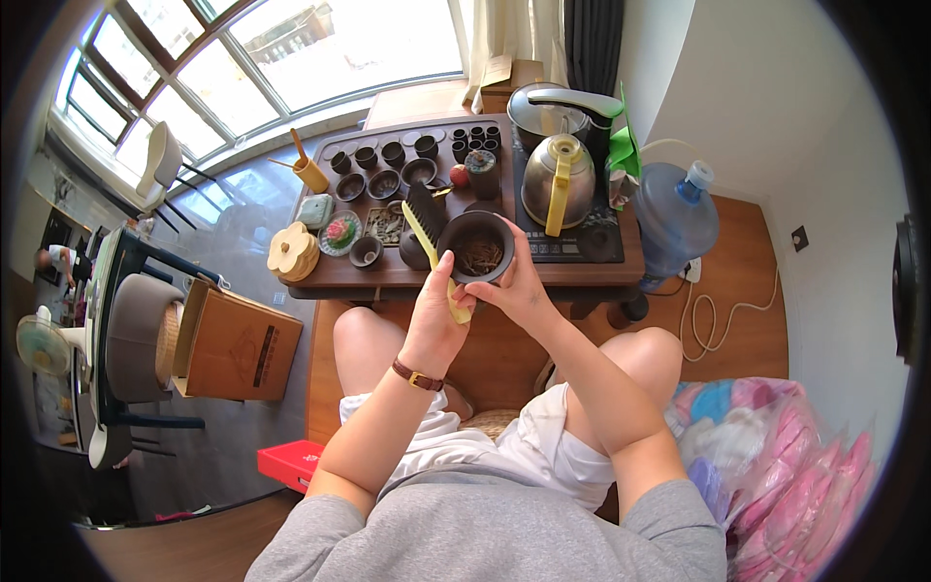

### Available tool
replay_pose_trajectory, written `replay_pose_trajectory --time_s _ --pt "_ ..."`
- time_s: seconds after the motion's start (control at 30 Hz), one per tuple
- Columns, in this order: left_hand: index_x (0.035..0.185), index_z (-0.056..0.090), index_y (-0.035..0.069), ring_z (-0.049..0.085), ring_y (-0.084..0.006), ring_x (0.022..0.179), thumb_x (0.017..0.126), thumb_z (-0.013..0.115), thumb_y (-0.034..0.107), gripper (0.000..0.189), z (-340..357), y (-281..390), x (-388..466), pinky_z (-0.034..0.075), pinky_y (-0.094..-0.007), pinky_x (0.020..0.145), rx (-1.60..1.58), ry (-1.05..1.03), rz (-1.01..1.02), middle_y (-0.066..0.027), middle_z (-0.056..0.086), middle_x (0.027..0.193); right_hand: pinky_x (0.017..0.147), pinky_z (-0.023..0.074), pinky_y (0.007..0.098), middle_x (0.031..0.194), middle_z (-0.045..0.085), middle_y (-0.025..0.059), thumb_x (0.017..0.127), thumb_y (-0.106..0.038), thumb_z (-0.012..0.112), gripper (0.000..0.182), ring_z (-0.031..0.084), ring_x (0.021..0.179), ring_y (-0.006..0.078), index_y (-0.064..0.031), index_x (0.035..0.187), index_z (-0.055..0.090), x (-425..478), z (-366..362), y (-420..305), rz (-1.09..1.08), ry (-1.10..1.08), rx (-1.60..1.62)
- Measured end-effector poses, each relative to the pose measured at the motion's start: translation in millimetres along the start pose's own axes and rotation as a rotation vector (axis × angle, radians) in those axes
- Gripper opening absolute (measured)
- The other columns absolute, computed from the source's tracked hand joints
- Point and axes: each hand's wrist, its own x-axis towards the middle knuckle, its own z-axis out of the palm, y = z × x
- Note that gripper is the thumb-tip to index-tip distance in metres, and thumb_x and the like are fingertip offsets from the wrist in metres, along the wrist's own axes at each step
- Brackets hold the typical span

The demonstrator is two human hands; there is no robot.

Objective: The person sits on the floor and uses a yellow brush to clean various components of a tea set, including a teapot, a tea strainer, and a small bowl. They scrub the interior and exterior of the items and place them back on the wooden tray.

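Note:
My left hand (pixel 436 313) grips the yellow handle of a brush (pixel 424 229) with dark bristles, held upright beside a dark bowl. The dark round bowl (pixel 476 247) is in my right hand (pixel 518 273), tilted towards me, with brown dried leaves, apparently tea, in it. Both hands meet at the bowl's near side, above the front edge of a wooden tea tray (pixel 436 273). Behind them stand small dark cups (pixel 393 153), shallow dark bowls (pixel 383 185) and a dark lidded canister (pixel 482 174). A dark pot (pixel 414 251) is partly hidden by the brush.
A steel kettle (pixel 538 182) with a yellow handle stands right of the bowl, near a glass pot (pixel 545 116). At the left are stacked wooden coasters (pixel 292 251), a flower ornament (pixel 340 233) and a bamboo tool holder (pixel 311 176). A large water bottle (pixel 673 211) stands at the right.

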Motion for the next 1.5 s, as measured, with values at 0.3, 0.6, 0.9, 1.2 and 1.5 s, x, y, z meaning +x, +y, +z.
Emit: replay_pose_trajectory --time_s 0.3,0.6,0.9,1.2,1.5 --pt "0.122 0.056 0.006 0.041 -0.0030 0.058 0.100 0.053 0.034 0.035 -10.9 24.7 -23.4 0.032 -0.0175 0.049 0.556 -0.001 0.372 0.0026 0.060 0.095 0.104 0.0447 0.0383 0.133 0.048 0.0041 0.087 -0.011 0.071 0.066 0.049 0.124 0.0176 -0.0145 0.141 0.033 2.5 -13.2 -14.5 0.266 0.025 0.598" --pt "0.111 0.066 0.006 0.061 -0.0240 0.064 0.084 0.070 0.011 0.028 1.6 89.9 -66.5 0.049 -0.0315 0.056 1.780 -0.229 0.917 -0.0101 0.063 0.081 0.102 0.0459 0.0380 0.134 0.049 0.0029 0.089 -0.022 0.070 0.068 0.051 0.123 0.0179 -0.0166 0.143 0.029 6.9 -31.9 -18.6 0.258 -0.068 0.595" --pt "0.108 0.066 0.008 0.058 -0.0256 0.060 0.083 0.071 0.013 0.026 -5.4 98.5 -58.3 0.047 -0.0332 0.052 1.780 -0.210 1.104 -0.0082 0.060 0.077 0.105 0.0419 0.0396 0.140 0.050 0.0057 0.094 -0.063 0.042 0.069 0.050 0.127 0.0196 -0.0143 0.144 0.038 5.1 -26.7 -6.4 0.447 -0.054 0.544" --pt "0.107 0.068 0.009 0.058 -0.0254 0.061 0.082 0.072 0.014 0.025 -6.0 110.3 -57.1 0.047 -0.0345 0.053 2.055 -0.083 1.095 -0.0076 0.059 0.075 0.078 0.0495 0.0292 0.124 0.061 0.0012 0.095 -0.068 0.033 0.067 0.060 0.107 0.0133 -0.0167 0.134 0.050 6.1 -22.2 -13.4 0.641 0.076 0.548" --pt "0.105 0.068 0.009 0.056 -0.0249 0.059 0.082 0.072 0.016 0.025 -10.8 99.8 -55.9 0.046 -0.0345 0.054 1.988 -0.204 0.911 -0.0079 0.056 0.072 0.053 0.0391 0.0212 0.103 0.066 -0.0024 0.092 -0.072 0.034 0.066 0.057 0.077 0.0056 -0.0183 0.121 0.058 7.2 -24.9 -9.5 0.699 0.043 0.565"
